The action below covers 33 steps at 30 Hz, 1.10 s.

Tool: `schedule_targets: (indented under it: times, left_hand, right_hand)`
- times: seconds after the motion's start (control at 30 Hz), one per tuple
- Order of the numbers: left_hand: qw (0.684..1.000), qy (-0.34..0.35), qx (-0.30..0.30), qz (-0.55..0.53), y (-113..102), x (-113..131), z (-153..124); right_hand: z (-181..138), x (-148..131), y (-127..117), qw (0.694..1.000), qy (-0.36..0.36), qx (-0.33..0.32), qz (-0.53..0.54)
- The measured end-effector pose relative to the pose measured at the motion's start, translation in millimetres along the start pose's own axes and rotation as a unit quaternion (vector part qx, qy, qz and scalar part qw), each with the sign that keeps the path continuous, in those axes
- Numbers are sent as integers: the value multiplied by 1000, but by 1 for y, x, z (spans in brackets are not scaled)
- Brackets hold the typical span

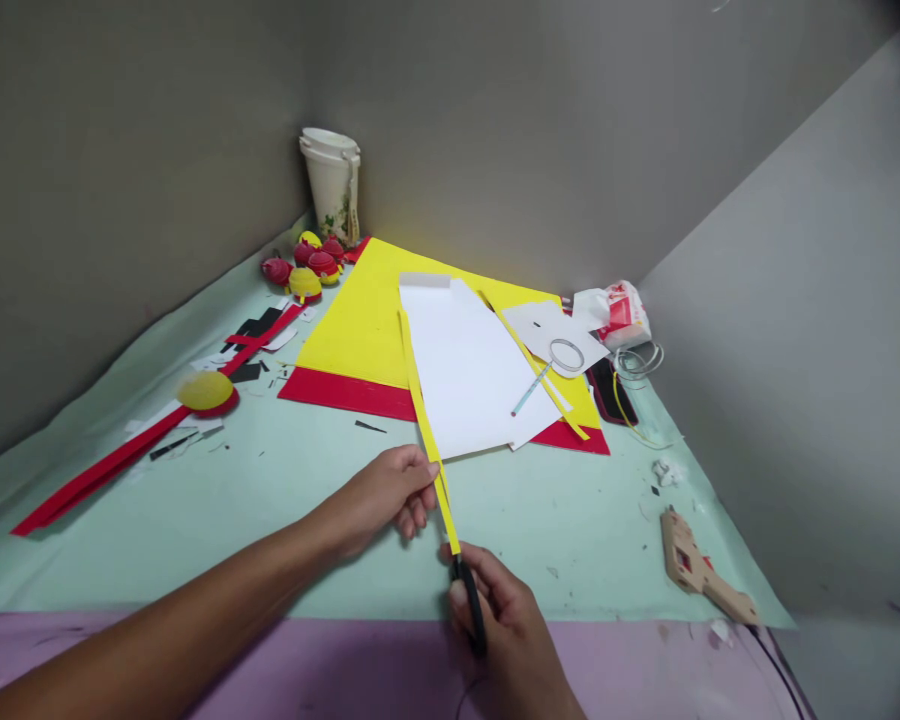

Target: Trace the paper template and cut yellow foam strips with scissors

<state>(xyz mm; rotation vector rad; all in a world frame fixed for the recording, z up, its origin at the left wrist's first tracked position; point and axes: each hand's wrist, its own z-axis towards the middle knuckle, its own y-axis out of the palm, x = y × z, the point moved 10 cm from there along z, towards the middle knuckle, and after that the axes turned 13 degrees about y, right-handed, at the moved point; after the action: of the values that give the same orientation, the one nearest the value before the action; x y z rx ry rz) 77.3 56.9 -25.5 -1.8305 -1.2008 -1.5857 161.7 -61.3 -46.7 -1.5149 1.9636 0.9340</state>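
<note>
My left hand (397,492) pinches a long, narrow yellow paper strip (418,400) about two thirds of the way down. The strip's far end reaches over the white paper sheet (469,365). In my right hand (506,610) are scissors (474,605) with black handles, my fingers wrapped round them. The near end of the strip meets the scissors, and their blades are mostly hidden behind it. Under the white sheet lie a large yellow sheet (345,335) and a red sheet (345,393).
At right lie a glue gun (690,565), a phone (611,392), a tissue pack (624,315) and a pencil (532,388). Leftward are red strips (105,480), a yellow-red round piece (208,393), dark scraps and several small red-yellow pieces (304,284). A white bucket (331,180) stands behind.
</note>
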Motion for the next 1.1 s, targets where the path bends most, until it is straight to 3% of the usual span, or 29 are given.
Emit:
schedule_targets:
  times: [1.1]
  left_hand:
    - [1000,17,14,2,1,4,1]
  right_hand:
    - [-2,-2,3,1000,-6,-12,-10]
